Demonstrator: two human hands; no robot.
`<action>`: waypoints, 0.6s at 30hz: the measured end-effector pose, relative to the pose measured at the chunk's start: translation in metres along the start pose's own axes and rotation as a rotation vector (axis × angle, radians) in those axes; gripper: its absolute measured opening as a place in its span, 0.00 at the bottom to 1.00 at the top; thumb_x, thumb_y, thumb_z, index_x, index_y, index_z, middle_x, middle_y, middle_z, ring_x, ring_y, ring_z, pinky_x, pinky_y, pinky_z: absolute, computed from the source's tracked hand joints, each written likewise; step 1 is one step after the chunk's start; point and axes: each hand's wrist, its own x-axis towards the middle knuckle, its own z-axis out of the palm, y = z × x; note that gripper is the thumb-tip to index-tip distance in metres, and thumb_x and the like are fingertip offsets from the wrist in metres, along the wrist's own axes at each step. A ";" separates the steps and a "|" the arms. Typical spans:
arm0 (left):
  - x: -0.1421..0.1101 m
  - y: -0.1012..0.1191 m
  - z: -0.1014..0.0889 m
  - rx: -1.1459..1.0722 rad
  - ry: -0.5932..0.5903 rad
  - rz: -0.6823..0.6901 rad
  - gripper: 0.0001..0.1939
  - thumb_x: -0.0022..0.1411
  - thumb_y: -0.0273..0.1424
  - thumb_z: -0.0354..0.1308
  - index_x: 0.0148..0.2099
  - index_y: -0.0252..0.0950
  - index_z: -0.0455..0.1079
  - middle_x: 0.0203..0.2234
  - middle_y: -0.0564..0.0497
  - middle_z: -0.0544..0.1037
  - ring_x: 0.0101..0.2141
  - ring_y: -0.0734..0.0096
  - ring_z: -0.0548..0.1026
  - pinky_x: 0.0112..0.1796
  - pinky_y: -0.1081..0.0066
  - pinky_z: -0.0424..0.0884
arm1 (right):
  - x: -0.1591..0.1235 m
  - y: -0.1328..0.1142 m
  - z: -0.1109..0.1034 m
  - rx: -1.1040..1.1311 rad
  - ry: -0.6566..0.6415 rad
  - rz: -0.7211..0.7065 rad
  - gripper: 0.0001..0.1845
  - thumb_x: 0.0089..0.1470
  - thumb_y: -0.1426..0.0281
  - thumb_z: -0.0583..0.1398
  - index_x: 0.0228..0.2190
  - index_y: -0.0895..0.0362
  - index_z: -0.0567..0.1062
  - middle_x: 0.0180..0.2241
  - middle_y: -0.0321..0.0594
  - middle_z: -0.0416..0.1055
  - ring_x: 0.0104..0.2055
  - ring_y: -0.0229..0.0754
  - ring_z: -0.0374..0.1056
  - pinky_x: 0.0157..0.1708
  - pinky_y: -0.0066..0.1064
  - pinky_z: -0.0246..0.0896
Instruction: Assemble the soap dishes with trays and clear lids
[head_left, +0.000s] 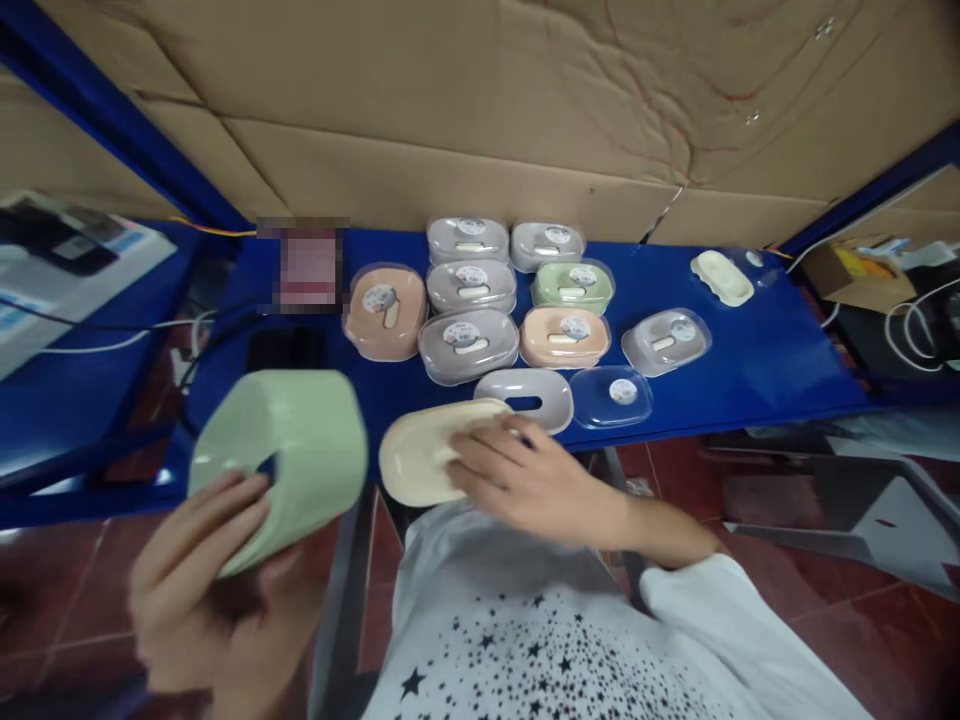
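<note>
My left hand (217,590) grips a pale green plastic box (311,450), tilted and raised above the table's front left, with fingers at its dark slot. My right hand (517,465) is closed at the right part of a cream oval tray (420,455) at the table's front edge; its fingers are slightly blurred and the thumb is hidden. Just behind that hand lies a grey lid (555,390) with an oblong slot. A clear plastic cover (613,396) with a round label sits to its right.
Several lidded boxes, such as a grey one (480,350), a peach one (386,320) and a green one (574,285), stand on the blue table (780,350). A cream tray piece (721,278) lies at the back right. Cardboard (420,120) walls the back; a black object (285,348) lies left.
</note>
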 end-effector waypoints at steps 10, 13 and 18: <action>0.009 -0.010 0.030 0.170 -0.117 0.145 0.22 0.70 0.25 0.65 0.64 0.44 0.72 0.56 0.44 0.80 0.60 0.51 0.78 0.61 0.48 0.75 | 0.006 0.020 0.028 0.101 0.124 -0.032 0.20 0.73 0.66 0.60 0.62 0.55 0.77 0.64 0.45 0.75 0.71 0.48 0.67 0.75 0.50 0.59; 0.010 -0.011 0.043 0.209 -0.190 0.210 0.21 0.70 0.26 0.65 0.63 0.43 0.72 0.56 0.43 0.80 0.60 0.49 0.78 0.61 0.47 0.74 | -0.054 0.034 0.005 0.110 0.243 0.208 0.30 0.71 0.67 0.62 0.70 0.42 0.68 0.63 0.38 0.77 0.67 0.50 0.72 0.71 0.56 0.65; 0.010 -0.010 0.057 0.304 -0.297 0.329 0.19 0.69 0.29 0.68 0.60 0.42 0.74 0.56 0.42 0.82 0.57 0.50 0.80 0.64 0.48 0.69 | -0.137 0.062 0.003 -0.080 0.147 0.647 0.41 0.69 0.60 0.65 0.76 0.37 0.55 0.74 0.45 0.61 0.76 0.65 0.58 0.71 0.72 0.55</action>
